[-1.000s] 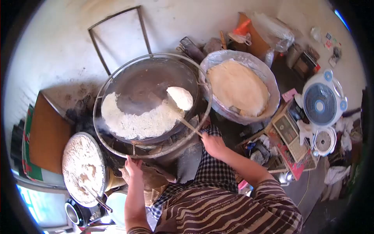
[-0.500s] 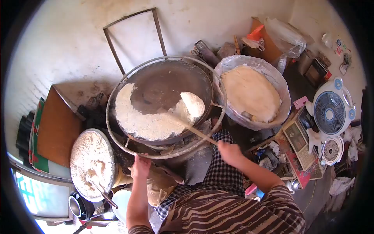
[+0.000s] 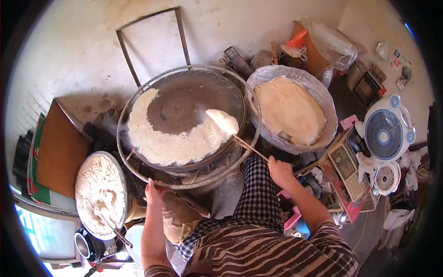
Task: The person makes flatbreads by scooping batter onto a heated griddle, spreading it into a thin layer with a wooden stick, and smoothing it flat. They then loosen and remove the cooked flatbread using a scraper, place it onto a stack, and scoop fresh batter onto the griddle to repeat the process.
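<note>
Right hand (image 3: 280, 171) wraps thin wooden stick (image 3: 251, 148); smooth white lump (image 3: 224, 122) at its far end, right on griddle (image 3: 177, 111) (rough batter (image 3: 166, 147) near-left). Left hand (image 3: 153, 194) at metal ring's (image 3: 184, 186) near-left edge, finger spread can't tell.

Griddle (image 3: 187, 108) ptly. hidden u/ batter (image 3: 168, 145)

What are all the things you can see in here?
Griddle: one, dark, centre
Metal ring: one, grey, around the griddle
Batter: one patch, cream, on the griddle
Lump: one, white, at the stick's end
Stick: one, light brown, in the right hand
Tub: one, greyish, left
Basin: one, plastic-lined, whitish, right of the griddle
Fans: two, white, far right
Cardboard: one, brown, left
Small clutter: too jumbled to count
Right hand: one, gripping the stick
Left hand: one, at the ring's near edge
</note>
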Available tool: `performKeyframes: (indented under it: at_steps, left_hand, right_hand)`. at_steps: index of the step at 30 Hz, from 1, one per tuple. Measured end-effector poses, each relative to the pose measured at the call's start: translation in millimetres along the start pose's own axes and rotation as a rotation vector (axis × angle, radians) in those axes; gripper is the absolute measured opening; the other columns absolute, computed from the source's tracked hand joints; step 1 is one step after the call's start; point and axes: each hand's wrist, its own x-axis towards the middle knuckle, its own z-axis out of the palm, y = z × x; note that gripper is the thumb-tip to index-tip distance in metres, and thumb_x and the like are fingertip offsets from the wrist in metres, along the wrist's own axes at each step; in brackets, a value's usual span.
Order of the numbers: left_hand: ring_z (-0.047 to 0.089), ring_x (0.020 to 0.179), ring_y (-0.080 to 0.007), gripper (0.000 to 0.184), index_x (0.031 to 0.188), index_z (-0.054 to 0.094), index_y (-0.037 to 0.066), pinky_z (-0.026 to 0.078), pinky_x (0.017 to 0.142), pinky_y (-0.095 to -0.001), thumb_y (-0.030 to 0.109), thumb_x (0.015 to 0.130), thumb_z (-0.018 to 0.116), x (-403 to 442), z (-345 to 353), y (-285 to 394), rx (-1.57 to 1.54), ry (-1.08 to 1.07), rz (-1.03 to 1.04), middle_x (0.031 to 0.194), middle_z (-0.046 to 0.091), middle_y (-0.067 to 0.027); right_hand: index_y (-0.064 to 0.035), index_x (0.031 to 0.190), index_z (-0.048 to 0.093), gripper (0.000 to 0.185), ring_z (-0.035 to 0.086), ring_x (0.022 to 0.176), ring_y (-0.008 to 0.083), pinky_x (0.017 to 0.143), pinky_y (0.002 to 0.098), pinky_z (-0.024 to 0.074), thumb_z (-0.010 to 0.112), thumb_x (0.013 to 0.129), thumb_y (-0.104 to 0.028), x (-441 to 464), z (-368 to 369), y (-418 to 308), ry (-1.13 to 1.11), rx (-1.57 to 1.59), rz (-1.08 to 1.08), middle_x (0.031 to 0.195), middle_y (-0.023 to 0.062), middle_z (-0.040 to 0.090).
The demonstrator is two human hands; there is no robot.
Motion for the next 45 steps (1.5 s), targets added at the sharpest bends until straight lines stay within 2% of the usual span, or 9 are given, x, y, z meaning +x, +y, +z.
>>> performKeyframes:
  at_steps: [3,9,22,25,30,33,39,42,45]
  left_hand:
    - [0.062,0.081,-0.0207,0.036,0.101,0.055,0.011,0.052,0.069,-0.0362,0.046,0.093,0.052,17,-8,13,-0.072,0.053,-0.020,0.087,0.062,-0.0045]
    - [0.060,0.092,-0.0232,0.039,0.102,0.054,0.009,0.050,0.082,-0.0380,0.046,0.092,0.055,-24,5,-12,-0.252,-0.111,-0.147,0.103,0.062,-0.0082]
    - [0.062,0.086,-0.0223,0.036,0.107,0.052,0.010,0.051,0.070,-0.0367,0.044,0.095,0.051,-20,5,-9,0.003,0.009,-0.020,0.098,0.062,-0.0075]
    - [0.063,0.088,-0.0237,0.037,0.108,0.052,0.010,0.050,0.070,-0.0387,0.045,0.094,0.051,10,-16,0,-0.053,-0.028,-0.033,0.101,0.062,-0.0082]
    - [0.058,0.104,-0.0288,0.046,0.115,0.049,0.009,0.045,0.089,-0.0398,0.048,0.092,0.053,-11,-9,-13,-0.208,-0.061,-0.065,0.108,0.060,-0.0096]
    - [0.057,0.104,-0.0291,0.047,0.116,0.049,0.008,0.046,0.090,-0.0402,0.048,0.092,0.055,-49,3,-24,-0.247,-0.071,-0.207,0.108,0.059,-0.0095]
    - [0.053,0.080,-0.0199,0.027,0.102,0.056,0.010,0.048,0.074,-0.0401,0.037,0.095,0.054,-51,22,-35,-0.180,0.146,0.054,0.090,0.055,-0.0039]
    - [0.053,0.075,-0.0176,0.027,0.099,0.056,0.013,0.049,0.067,-0.0362,0.039,0.095,0.052,-32,7,-21,-0.098,0.170,0.044,0.083,0.054,-0.0028]
    - [0.054,0.068,-0.0164,0.028,0.096,0.054,0.012,0.048,0.058,-0.0329,0.040,0.095,0.051,-3,-20,-7,-0.020,0.089,0.053,0.078,0.054,-0.0013]
  right_hand:
    - [-0.0038,0.097,0.049,0.021,0.063,0.064,0.0389,0.059,0.0487,0.0512,0.047,0.093,-0.024,13,-1,-34,-0.075,0.336,-0.011,0.069,0.0201,0.062]
    - [-0.0040,0.096,0.048,0.021,0.065,0.063,0.0375,0.055,0.0492,0.0512,0.045,0.094,-0.024,-18,35,-23,-0.014,-0.021,-0.086,0.069,0.0196,0.063]
    - [-0.0034,0.093,0.051,0.023,0.066,0.067,0.0346,0.056,0.0465,0.0513,0.046,0.094,-0.025,-5,13,-9,0.023,0.027,0.012,0.069,0.0185,0.064]
    - [-0.0032,0.092,0.052,0.025,0.064,0.065,0.0378,0.057,0.0513,0.0497,0.044,0.094,-0.027,12,11,-33,-0.019,0.451,-0.040,0.068,0.0195,0.063]
    - [-0.0022,0.091,0.048,0.016,0.066,0.064,0.0330,0.054,0.0480,0.0513,0.048,0.090,-0.019,-16,45,-49,0.001,0.122,-0.282,0.069,0.0210,0.063]
    - [-0.0024,0.091,0.049,0.017,0.068,0.067,0.0313,0.058,0.0470,0.0524,0.050,0.088,-0.019,-13,17,-13,0.031,0.018,-0.026,0.074,0.0197,0.065]
    - [-0.0033,0.093,0.049,0.022,0.064,0.070,0.0395,0.062,0.0503,0.0507,0.048,0.093,-0.025,5,25,-60,0.008,0.322,0.038,0.074,0.0229,0.063]
    - [-0.0022,0.091,0.049,0.021,0.065,0.068,0.0379,0.062,0.0488,0.0517,0.049,0.092,-0.023,-23,45,-36,0.018,0.120,-0.278,0.068,0.0212,0.062]
    - [-0.0020,0.092,0.049,0.022,0.065,0.068,0.0383,0.061,0.0498,0.0510,0.048,0.093,-0.024,-17,31,5,-0.014,-0.015,0.018,0.068,0.0208,0.062]
